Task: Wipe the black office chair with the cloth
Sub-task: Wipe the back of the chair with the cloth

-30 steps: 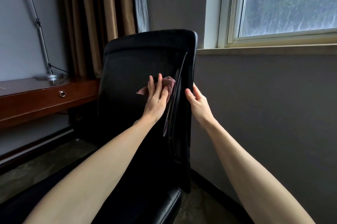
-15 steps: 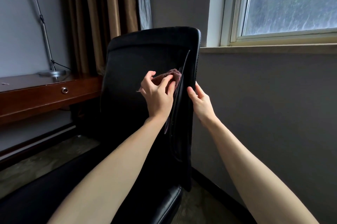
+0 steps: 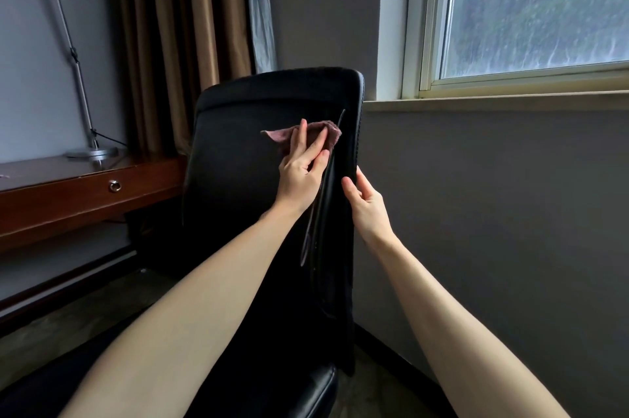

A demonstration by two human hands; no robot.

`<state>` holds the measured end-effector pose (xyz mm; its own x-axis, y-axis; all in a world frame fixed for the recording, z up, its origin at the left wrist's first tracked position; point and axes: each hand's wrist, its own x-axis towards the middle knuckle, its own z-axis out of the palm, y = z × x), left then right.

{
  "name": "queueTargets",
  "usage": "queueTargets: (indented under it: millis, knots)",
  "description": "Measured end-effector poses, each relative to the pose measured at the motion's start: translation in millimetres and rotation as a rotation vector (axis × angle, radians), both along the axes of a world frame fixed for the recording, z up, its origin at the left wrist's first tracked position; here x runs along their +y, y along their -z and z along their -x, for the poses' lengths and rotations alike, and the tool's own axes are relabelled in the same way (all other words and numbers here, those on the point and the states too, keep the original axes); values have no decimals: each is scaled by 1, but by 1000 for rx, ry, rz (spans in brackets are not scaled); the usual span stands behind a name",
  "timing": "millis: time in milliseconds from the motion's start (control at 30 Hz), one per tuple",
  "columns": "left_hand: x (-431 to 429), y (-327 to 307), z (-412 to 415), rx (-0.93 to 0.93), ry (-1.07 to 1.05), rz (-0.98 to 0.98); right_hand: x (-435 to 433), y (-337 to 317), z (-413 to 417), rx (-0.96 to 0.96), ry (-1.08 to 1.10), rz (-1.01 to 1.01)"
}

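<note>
Lamp (image 3: 90,152) stood at the far edge of the desk (image 3: 68,199), beside the black office chair (image 3: 238,179); left hand (image 3: 299,175) pressed the cloth (image 3: 326,136) flat-fingered high on its back, right hand (image 3: 369,209) gripped its right edge

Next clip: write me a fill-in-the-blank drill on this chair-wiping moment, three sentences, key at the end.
1. The left hand presses the ____ against the black office chair.
2. The right hand holds the side edge of the chair's ____.
3. The silver lamp base stands on the wooden ____.
Missing words: cloth; backrest; desk.
</note>
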<state>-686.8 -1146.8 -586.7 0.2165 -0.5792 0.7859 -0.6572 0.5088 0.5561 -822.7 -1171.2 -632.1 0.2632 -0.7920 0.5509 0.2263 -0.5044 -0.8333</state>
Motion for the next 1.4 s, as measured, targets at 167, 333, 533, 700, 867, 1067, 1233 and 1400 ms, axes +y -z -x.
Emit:
queueTargets:
  millis: [167, 333, 533, 700, 867, 1067, 1233, 1400]
  knots:
    - [6, 12, -2, -10, 35, -15, -4, 3, -2, -7, 28, 28]
    - [38, 67, -5, -17, 88, -30, -8, 7, -4, 6, 68, 31]
    - [61, 98, -4, -144, 14, -154, -6, 6, -7, 27, 99, 3]
    - [51, 54, -3, -118, 39, -261, -1, 7, -4, 10, 65, 23]
    - [42, 27, -11, -155, 25, -316, 0, 6, -5, -6, 63, 40]
    - [55, 62, -10, -147, 51, -297, -2, 8, -5, -26, 56, 27]
    - [82, 128, -13, -158, 33, -368, -2, 13, -9, -29, 97, -1]
    - [81, 132, -4, -130, 18, -418, 1, 18, -7, 26, 115, 7]
